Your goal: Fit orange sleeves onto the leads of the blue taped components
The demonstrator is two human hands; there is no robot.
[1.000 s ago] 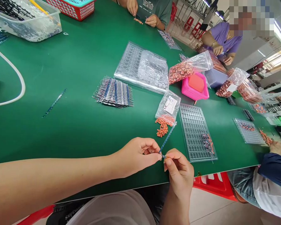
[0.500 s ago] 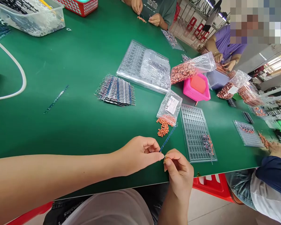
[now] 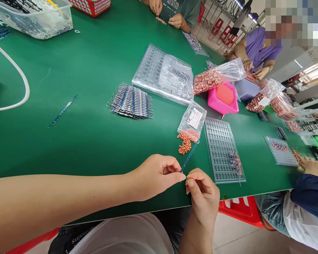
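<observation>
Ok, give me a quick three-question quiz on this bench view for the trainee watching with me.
1. True or false: the left hand and right hand meet at the near end of a thin blue strip.
2. What lies spilled at the mouth of the small labelled bag? A) orange rings B) black screws C) white caps
3. Which side of the orange rings is the clear compartment tray on, as the camera sees it?

Key: 1 true. 2 A. 3 the right; a few small parts sit near its close end.
</observation>
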